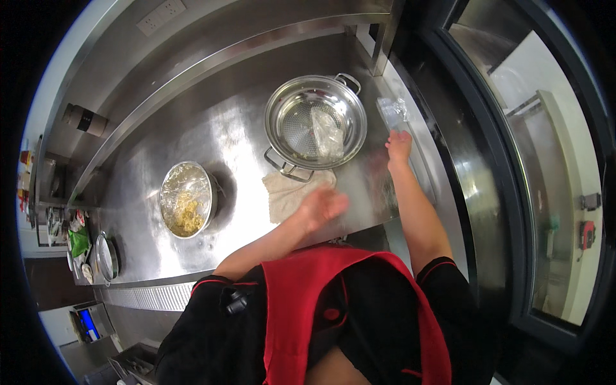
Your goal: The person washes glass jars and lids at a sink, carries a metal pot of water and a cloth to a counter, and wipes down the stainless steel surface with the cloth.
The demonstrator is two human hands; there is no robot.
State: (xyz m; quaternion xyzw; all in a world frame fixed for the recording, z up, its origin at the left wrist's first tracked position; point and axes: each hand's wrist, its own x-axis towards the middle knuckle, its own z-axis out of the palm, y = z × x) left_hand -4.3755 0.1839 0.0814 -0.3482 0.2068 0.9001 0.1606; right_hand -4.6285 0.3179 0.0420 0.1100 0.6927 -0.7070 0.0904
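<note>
My right hand point(399, 144) reaches to a crumpled clear plastic bag point(392, 111) at the counter's right edge; whether its fingers grip the bag is unclear. Blurred by motion, my left hand point(325, 207) is above the lower right part of a beige cloth point(288, 197) and appears to hold nothing. Beyond the cloth stands a wide stainless steel pot point(293, 125) with wire handles, and a crumpled clear plastic bag point(328, 134) lies inside it. Further left, a metal bowl point(211, 211) under clear plastic film contains a yellowish, lumpy food mixture point(187, 214).
A raised steel shelf point(240, 41) runs along the back of the steel counter point(144, 163). At the far left are a round metal pan point(107, 257) and a green package point(79, 240). A dark-framed window point(505, 159) borders the right side.
</note>
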